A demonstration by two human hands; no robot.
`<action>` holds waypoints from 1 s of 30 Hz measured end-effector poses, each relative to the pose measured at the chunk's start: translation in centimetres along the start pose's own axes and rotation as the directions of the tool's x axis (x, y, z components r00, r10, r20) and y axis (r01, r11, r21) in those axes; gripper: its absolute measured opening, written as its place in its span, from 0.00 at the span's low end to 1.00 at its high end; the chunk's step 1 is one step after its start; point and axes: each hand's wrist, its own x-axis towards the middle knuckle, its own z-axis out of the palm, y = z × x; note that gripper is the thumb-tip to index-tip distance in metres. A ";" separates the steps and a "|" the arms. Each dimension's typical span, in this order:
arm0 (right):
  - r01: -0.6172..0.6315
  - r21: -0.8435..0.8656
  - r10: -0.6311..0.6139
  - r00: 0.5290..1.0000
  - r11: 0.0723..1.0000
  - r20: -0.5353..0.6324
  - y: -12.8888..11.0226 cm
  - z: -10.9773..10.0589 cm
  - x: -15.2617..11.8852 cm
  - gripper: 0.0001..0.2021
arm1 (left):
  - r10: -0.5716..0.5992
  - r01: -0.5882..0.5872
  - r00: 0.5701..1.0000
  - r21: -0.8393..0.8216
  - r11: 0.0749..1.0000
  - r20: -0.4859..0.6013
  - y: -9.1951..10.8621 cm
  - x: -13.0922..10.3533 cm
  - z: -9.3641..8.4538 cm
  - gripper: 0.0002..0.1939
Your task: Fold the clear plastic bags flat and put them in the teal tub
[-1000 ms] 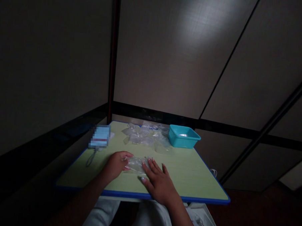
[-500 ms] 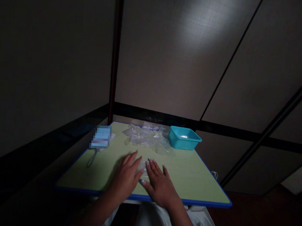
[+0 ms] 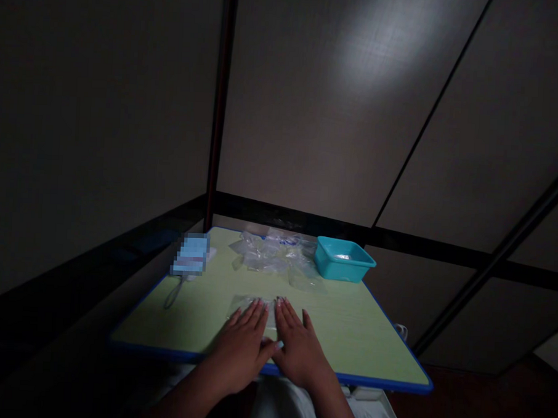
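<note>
A clear plastic bag [image 3: 270,316] lies flat on the green table [image 3: 347,335] near its front. My left hand [image 3: 243,343] rests palm down on the bag's left part, fingers stretched forward. Beside it my right hand [image 3: 298,342] lies flat over the bag's right edge, fingers also extended. The two thumbs meet or overlap near the table's front edge. Neither hand grips anything. Beyond them a loose heap of clear plastic bags [image 3: 268,255] spreads along the back of the table.
A turquoise basket [image 3: 343,270] stands at the back right corner. At the back left is a blurred blue item [image 3: 191,254] with a grey strap loop [image 3: 173,294]. Below the table's right front is a white tray [image 3: 376,410] holding clear plastic. Dark wall panels enclose the table.
My left hand has come down flatter, its fingers now closer to my right hand. More of the bag shows above my left fingers. The view has shifted slightly.
</note>
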 end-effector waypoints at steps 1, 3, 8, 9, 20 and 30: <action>-0.002 0.003 0.002 1.000 1.000 0.000 -0.1 -0.1 0.0 0.34 | -0.039 0.040 0.999 0.017 0.999 -0.011 -0.2 -0.3 0.0 0.35; -0.006 0.011 0.006 1.000 1.000 -0.005 -0.3 -0.4 0.0 0.34 | -0.135 0.137 0.990 0.057 0.989 -0.041 -0.5 -0.8 0.1 0.38; -0.030 0.028 0.030 1.000 0.999 0.005 -1.0 -1.3 -0.2 0.35 | -0.238 0.247 0.967 0.107 0.963 -0.096 -0.5 -0.8 -0.7 0.38; -0.034 0.029 0.034 0.999 0.999 0.005 -1.1 -1.3 -0.2 0.34 | -0.194 0.205 0.975 0.096 0.974 -0.110 -0.2 -0.6 -1.0 0.36; 0.062 -0.039 -0.062 0.998 0.997 -0.003 -0.1 -0.1 0.1 0.31 | 0.062 -0.054 0.997 -0.165 0.985 0.041 4.0 3.4 -0.7 0.35; -0.040 0.045 0.039 0.999 0.998 0.020 -0.9 -1.2 0.0 0.33 | -0.020 0.020 1.000 -0.024 1.000 0.013 -0.6 2.5 0.1 0.34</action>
